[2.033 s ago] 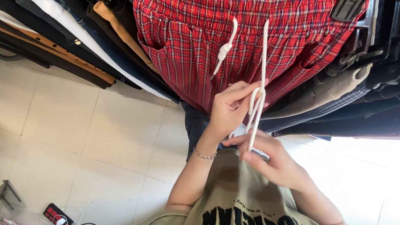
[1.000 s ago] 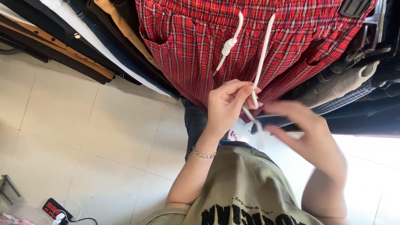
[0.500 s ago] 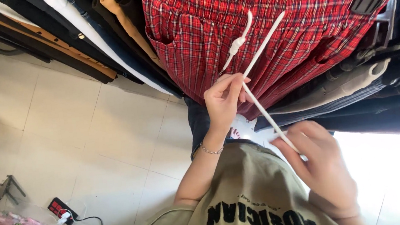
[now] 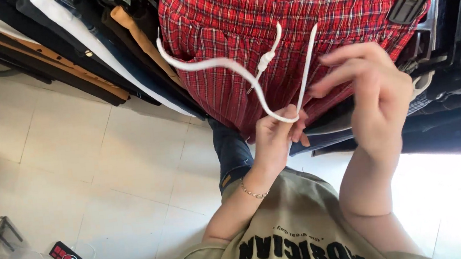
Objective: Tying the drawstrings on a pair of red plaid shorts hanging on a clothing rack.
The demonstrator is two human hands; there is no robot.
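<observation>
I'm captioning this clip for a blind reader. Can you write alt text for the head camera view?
Seen from above, a person's left hand pinches a white drawstring of red plaid trousers hanging on a crowded clothes rack, its free end looping out leftward. The right hand hovers open beside it, over a pale tiled floor.

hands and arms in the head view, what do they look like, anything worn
Both arms are bare to the short sleeves of an olive-green T-shirt with dark lettering. The left hand has a thin chain bracelet at its wrist. The right hand shows nothing worn.
</observation>
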